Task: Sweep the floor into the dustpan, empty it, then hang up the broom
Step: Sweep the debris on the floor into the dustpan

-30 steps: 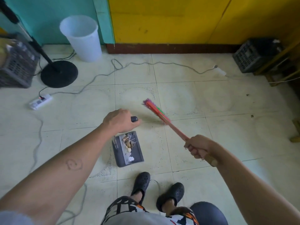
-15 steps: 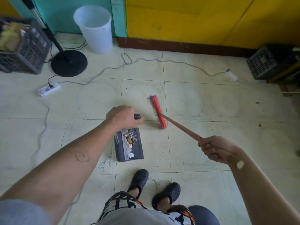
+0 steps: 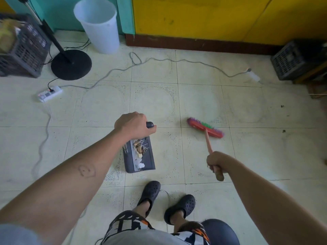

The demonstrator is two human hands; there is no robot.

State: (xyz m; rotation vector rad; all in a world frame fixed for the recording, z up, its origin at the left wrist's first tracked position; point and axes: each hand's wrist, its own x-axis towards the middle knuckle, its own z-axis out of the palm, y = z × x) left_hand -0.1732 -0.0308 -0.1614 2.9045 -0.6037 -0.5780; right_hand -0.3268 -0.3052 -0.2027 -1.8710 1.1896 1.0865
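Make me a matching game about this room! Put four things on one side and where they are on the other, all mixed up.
Things:
1. dustpan
2. broom
3. white bucket
4. power strip

Places:
A. held by the right hand
B. lying on the floor, left of the dustpan, with a cord plugged in
C. held by the left hand, with scraps inside
D. standing by the teal wall

Pairs: 1-C, 2-A, 3-D, 4-B
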